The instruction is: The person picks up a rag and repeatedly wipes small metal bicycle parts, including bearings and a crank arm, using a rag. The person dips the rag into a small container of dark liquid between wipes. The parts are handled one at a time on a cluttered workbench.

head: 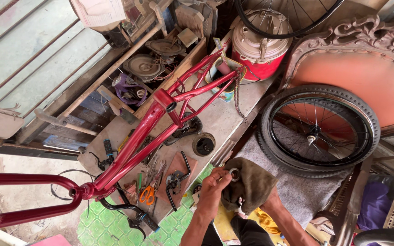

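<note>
My left hand (214,184) pinches a small metal ring (234,174) against a dark olive rag (251,182). The rag is draped over my right hand (270,200), which holds it from underneath and is mostly hidden. Both hands work low in the middle of the view, over my lap. A red bicycle frame (133,150) lies slantwise across a low workbench (220,118) just to the left, its fork (28,196) pointing at the left edge.
A black spoked wheel with tyre (319,130) leans at right on a grey cloth, before a carved orange chair back (365,68). Orange scissors (147,195), a black crank (175,180), a round cup (204,144), a chain (239,98) and a red-white jug (260,43) crowd the bench.
</note>
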{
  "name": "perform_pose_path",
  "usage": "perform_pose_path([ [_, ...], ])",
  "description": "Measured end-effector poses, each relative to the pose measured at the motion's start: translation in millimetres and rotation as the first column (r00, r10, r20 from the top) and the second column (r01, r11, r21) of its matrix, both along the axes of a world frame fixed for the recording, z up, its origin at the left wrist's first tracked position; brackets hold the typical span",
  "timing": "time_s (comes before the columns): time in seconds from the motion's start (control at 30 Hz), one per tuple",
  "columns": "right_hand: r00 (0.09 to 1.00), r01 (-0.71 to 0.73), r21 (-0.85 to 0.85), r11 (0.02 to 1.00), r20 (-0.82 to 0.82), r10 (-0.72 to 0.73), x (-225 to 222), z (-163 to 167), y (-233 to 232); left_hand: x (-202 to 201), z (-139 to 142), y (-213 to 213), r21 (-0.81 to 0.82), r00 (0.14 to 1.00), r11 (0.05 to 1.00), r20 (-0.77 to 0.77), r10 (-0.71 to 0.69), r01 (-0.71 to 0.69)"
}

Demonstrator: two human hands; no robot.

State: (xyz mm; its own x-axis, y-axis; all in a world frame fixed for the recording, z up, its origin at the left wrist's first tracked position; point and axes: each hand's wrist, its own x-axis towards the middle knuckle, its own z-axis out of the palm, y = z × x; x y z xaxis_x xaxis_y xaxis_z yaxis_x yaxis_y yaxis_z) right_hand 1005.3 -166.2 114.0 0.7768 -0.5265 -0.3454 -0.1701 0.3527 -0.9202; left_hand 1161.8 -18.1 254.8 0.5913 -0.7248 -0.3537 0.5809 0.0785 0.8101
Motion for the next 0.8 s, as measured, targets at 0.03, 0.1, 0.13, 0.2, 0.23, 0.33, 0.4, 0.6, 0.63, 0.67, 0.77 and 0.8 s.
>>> perform_pose_path([
  [0.03, 0.987, 0.08, 0.228, 0.97, 0.117, -0.109, -3, -8, 1, 3, 0, 2, -0.05, 1.0, 0.999, 0.018, 0.016, -0.015],
  [0.1, 0.952, 0.147, 0.484, 0.862, 0.168, -0.257, -10, -18, 3, 8, 1, 6, -0.112, 0.999, 0.993, 0.031, 0.03, -0.027],
  [0.13, 0.953, 0.168, 0.516, 0.84, 0.133, -0.273, -14, -20, 0, 10, 3, 8, -0.126, 0.999, 0.992, 0.029, 0.028, -0.024],
  [0.2, 0.988, 0.123, 0.123, 0.985, 0.077, -0.133, -20, -17, -3, 14, 6, 11, -0.136, 1.0, 0.99, 0.001, 0.026, -0.026],
  [0.23, 0.999, 0.03, -0.252, 0.967, -0.003, -0.032, -19, -14, -5, 16, 6, 12, -0.129, 0.999, 0.991, -0.027, 0.026, -0.029],
  [0.33, 0.995, -0.067, -0.406, 0.912, -0.091, 0.033, -13, 4, 0, 15, 2, 12, -0.124, 0.998, 0.992, -0.058, 0.023, -0.03],
  [0.4, 0.992, -0.102, -0.41, 0.907, -0.111, 0.061, -1, 21, 5, 13, -4, 10, -0.134, 0.998, 0.99, -0.05, 0.034, -0.04],
  [0.6, 0.994, -0.106, -0.687, 0.719, -0.064, 0.086, 37, 84, 12, 8, -8, 8, -0.034, 0.999, 0.998, 0.004, 0.052, -0.052],
  [0.63, 0.994, -0.074, -0.697, 0.713, 0.006, 0.109, 40, 93, 12, 9, -5, 7, 0.01, 0.999, 0.999, 0.014, 0.047, -0.047],
  [0.67, 0.987, -0.049, -0.712, 0.701, 0.072, 0.142, 41, 102, 10, 10, -1, 7, 0.054, 0.999, 0.998, 0.024, 0.042, -0.043],
  [0.77, 0.955, 0.02, -0.833, 0.553, 0.179, 0.235, 38, 123, 6, 10, 10, 7, 0.063, 0.998, 0.997, 0.052, 0.044, -0.048],
  [0.8, 0.951, 0.023, -0.851, 0.525, 0.181, 0.252, 40, 127, 7, 9, 13, 7, 0.064, 0.998, 0.997, 0.047, 0.043, -0.046],
])
